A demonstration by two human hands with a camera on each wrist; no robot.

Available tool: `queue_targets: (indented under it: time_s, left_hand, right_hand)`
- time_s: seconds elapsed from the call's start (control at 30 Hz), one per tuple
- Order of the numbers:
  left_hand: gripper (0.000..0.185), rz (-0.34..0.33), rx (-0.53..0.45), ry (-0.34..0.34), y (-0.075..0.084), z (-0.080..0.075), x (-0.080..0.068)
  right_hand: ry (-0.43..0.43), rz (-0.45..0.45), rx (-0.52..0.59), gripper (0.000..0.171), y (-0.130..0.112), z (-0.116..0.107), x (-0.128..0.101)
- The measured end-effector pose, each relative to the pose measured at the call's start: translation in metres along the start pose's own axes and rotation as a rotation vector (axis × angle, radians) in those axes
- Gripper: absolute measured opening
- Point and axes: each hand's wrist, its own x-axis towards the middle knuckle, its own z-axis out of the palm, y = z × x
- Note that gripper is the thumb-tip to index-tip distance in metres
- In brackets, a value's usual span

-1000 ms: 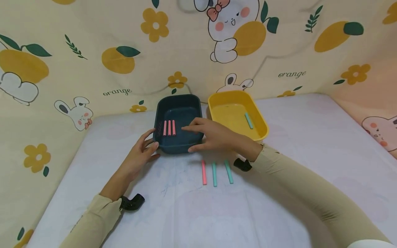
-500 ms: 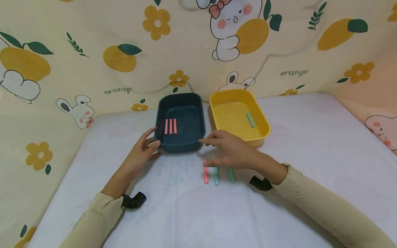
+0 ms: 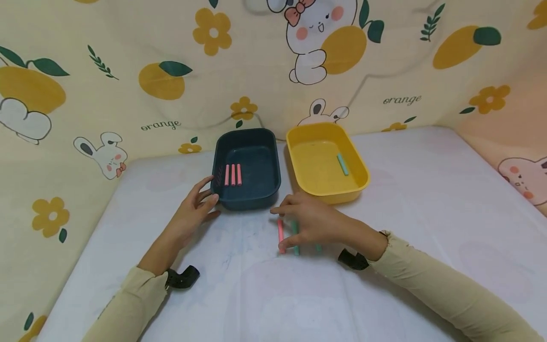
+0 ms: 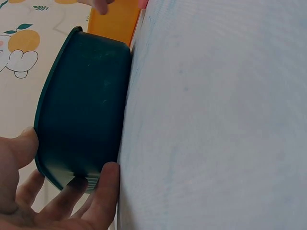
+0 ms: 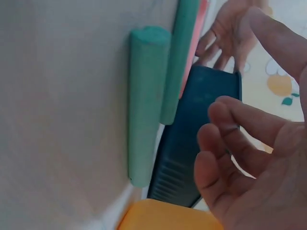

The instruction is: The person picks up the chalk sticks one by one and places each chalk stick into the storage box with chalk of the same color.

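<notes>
Left hand [image 3: 193, 211]: fingers spread and lightly bent against the near left corner of the dark teal tub [image 3: 246, 167], thumb and fingertips touching its wall, nothing clasped. Right hand [image 3: 312, 221]: loosely open, fingers relaxed, hovering over three sticks on the white table [image 3: 427, 228]; thumb tip at the pink stick [image 3: 280, 232], beside the green stick [image 3: 295, 237]; whether it touches cannot be told. Third stick mostly hidden

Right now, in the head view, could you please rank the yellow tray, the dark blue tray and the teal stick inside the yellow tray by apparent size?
1. Yellow tray, slightly the largest.
2. Dark blue tray, nearly alike, so this ranking is unsure.
3. Teal stick, plainly the smallest.
</notes>
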Motion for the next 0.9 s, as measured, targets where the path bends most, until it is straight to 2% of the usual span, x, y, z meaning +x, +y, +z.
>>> queue_targets:
  time_s: [0.17, 0.37, 0.6, 0.9]
  left_hand:
    - [0.064, 0.010, -0.004, -0.012, -0.001, -0.001, 0.000]
    - [0.063, 0.019, 0.004, -0.002, -0.001, -0.001, 0.000]
    - [0.063, 0.038, 0.014, -0.005, -0.001, 0.000, -0.002]
    - [0.064, 0.047, 0.014, -0.016, 0.000, 0.000, -0.005]
  right_hand:
    - [-0.032, 0.047, -0.028, 0.080, 0.000, 0.004, -0.001]
    - [-0.024, 0.050, -0.070, 0.080, -0.001, 0.007, -0.001]
    - [-0.064, 0.069, -0.127, 0.079, -0.001, 0.010, -0.002]
    - [-0.080, 0.070, -0.137, 0.079, 0.000, 0.011, -0.003]
